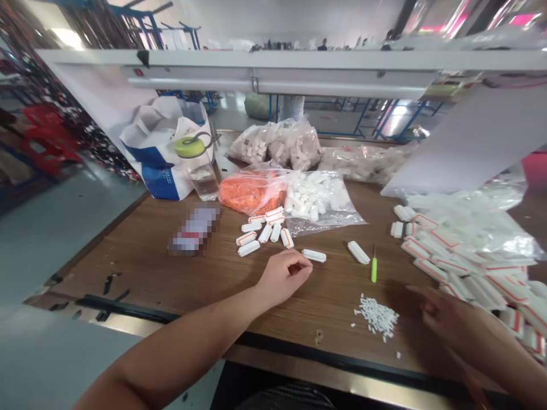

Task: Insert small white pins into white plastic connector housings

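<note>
My left hand [285,278] rests low over the middle of the brown table, its fingers curled and the thumb pressed to the index finger. Anything inside that pinch is hidden. Just beyond the fingertips lies a white plastic piece [314,255]. My right hand [447,312] is over the right side, smeared by motion, its fingers partly hidden. Between the hands is a small heap of tiny white pegs [379,316]. Above it lies a screwdriver [374,270] with a bright green handle, next to another white piece [358,252].
Several white pieces, some orange-striped, lie before bags of orange parts [252,192] and white parts [314,193]. A large pile of striped pieces [453,262] covers the right side. A water bottle [201,171], a paper bag [164,179] and a blurred-out object [194,230] stand left.
</note>
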`<state>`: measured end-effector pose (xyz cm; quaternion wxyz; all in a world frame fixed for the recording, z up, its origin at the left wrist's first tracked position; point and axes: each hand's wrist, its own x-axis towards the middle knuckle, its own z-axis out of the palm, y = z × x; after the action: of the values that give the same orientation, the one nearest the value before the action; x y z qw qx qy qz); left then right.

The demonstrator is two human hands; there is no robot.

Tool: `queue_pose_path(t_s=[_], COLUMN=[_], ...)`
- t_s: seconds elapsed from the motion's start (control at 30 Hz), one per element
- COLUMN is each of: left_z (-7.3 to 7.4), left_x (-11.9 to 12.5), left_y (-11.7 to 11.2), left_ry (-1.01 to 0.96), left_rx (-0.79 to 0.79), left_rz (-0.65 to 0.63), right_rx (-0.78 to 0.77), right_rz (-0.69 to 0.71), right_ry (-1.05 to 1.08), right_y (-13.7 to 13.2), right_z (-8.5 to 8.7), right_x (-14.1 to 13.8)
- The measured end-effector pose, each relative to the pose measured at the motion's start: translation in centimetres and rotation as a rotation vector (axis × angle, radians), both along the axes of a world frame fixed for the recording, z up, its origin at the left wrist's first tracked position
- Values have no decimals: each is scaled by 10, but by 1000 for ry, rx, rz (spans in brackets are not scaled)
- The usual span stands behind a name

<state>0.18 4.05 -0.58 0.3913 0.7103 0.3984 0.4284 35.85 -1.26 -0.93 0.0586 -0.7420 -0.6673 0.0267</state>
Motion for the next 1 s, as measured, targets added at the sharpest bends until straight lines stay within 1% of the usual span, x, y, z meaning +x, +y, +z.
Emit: queue_pose_path(t_s=[0.07, 0.1, 0.23, 0.33, 0.4, 0.43, 0.47, 0.53, 0.57, 0.63, 0.67, 0.73, 0.77, 0.8, 0.87, 0.93, 1.0], left_z=[-2, -2, -4, -4, -5, -5, -5, -7, -7, -9, -10, -10, -11, -10, -10, -9, -8], left_x=[0, 0, 1, 2, 3, 3, 3, 3, 3, 3, 3, 3, 3, 3, 3, 4, 4], left_y=[0, 1, 3, 3, 4, 4, 5, 7, 9, 11, 12, 13, 13, 13, 13, 12, 12], left_ry=[2, 1, -9, -18, -29, -37, -45, -64, -73, -87, -92, -95, -95, -94, -91, -89, -85], left_rx=[-9, -12, -6, -6, -12, -16, -21, -27, -29, -29, -27, -23, -21, -19, -16, -13, -9], left_rz=[-7, -7, 8, 16, 24, 35, 51, 95, 116, 139, 141, 134, 129, 124, 114, 106, 99], right_rx=[-146, -191, -163, -157, -109, -44, 3, 0, -54, -129, -155, -212, -231, -246, -261, -263, -251], right_rz=[47, 55, 17, -11, -52, -8, 72, 147, 190, 209, 202, 177, 165, 155, 150, 164, 187], right_ry=[45, 51, -7, -84, -86, -64, -25, 5, -10, -69, -88, -131, -143, -151, -141, -107, -67], right_y=[2, 4, 7, 16, 28, 38, 49, 77, 92, 122, 134, 150, 153, 152, 142, 125, 106], right_z=[2, 4, 18, 38, 55, 64, 72, 83, 86, 87, 85, 80, 78, 76, 72, 68, 63], right_x=[0, -1, -8, -20, -38, -51, -66, -99, -115, -139, -146, -148, -144, -137, -123, -111, -107])
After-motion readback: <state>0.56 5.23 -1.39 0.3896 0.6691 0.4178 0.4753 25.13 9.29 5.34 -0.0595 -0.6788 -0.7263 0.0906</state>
